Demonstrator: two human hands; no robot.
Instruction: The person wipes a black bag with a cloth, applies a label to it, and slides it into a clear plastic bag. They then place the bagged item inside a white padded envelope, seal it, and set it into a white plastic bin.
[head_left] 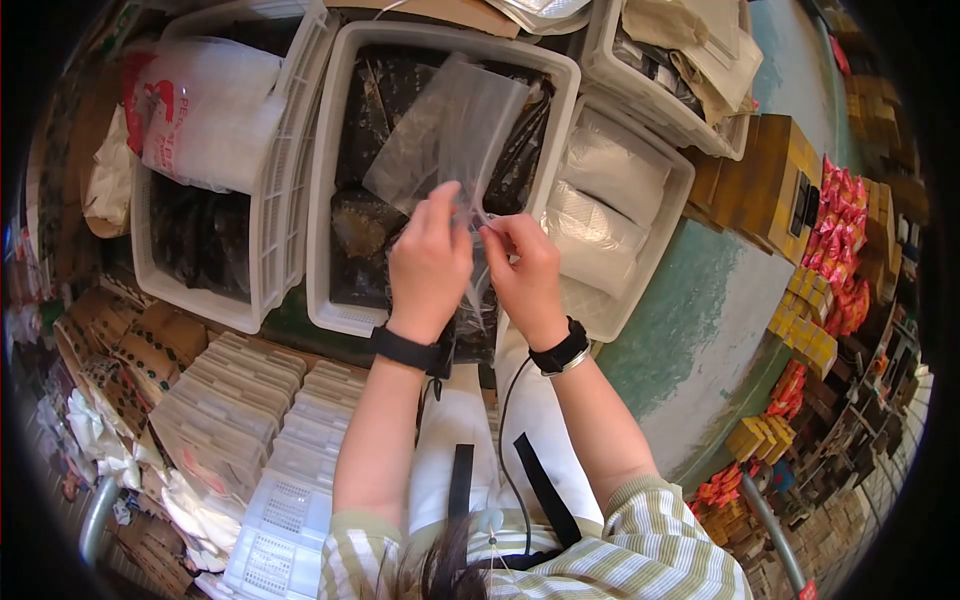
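- Pinching near edge of clear plastic bag (450, 130) with left hand (430, 265) and right hand (525, 275), closed side by side on it
- Held above middle of white crate (325, 180), stretching away from grip toward far rim, leaning left
- Equally near to both hands

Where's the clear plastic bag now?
The clear plastic bag is centre of head view, pinched between left hand and right hand, above the middle white crate.
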